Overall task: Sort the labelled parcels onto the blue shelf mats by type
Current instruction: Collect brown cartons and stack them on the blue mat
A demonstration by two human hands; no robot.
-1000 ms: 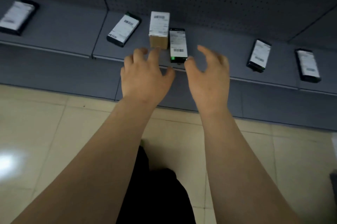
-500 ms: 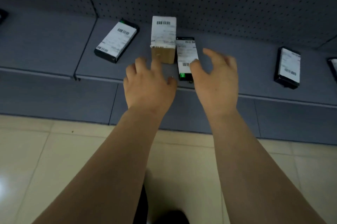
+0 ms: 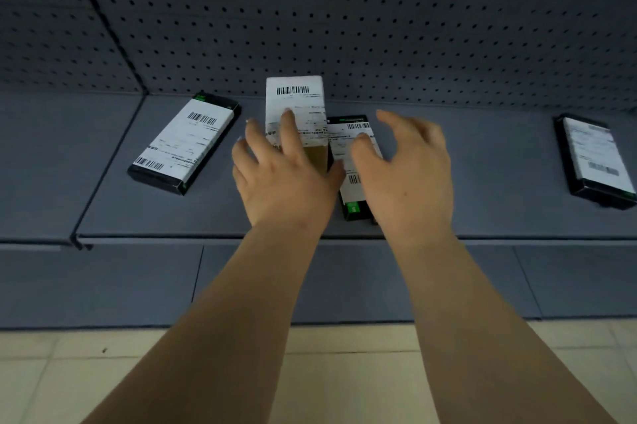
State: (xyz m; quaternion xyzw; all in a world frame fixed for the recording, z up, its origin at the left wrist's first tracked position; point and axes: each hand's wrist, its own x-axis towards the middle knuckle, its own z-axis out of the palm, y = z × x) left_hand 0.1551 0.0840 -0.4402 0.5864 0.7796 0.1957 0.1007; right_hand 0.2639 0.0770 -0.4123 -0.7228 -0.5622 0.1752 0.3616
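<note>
- Reaching toward the grey-blue shelf mat point(image 3: 448, 203), both hands are shown above two labelled parcels lying side by side at mid-shelf.
- Left hand point(image 3: 282, 175): fingers are spread and nearly straight, laid over the near end of the tall brown cardboard carton with a white barcode label point(image 3: 296, 103); nothing is gripped. Whether the fingertips touch the label cannot be told.
- Right hand point(image 3: 406, 179): fingers are loosely curved and parted, held over the flat black box with a white label and green end tab point(image 3: 353, 196); no object is enclosed, and contact cannot be confirmed.
- The carton and this black box are seen touching or very nearly so along their long sides, backed by the perforated grey rear panel point(image 3: 344, 10).
- Two further flat black labelled boxes lie apart on the shelf: one angled at the left point(image 3: 182, 144), one at the far right point(image 3: 596, 161).
- Step judged in hand: the approach to a two-handed pickup, with the unlike pair to be separated.
- The next move is judged to call for each hand to be closed across its parcel's width, and the carton lifted without the neighbouring box being dragged.
</note>
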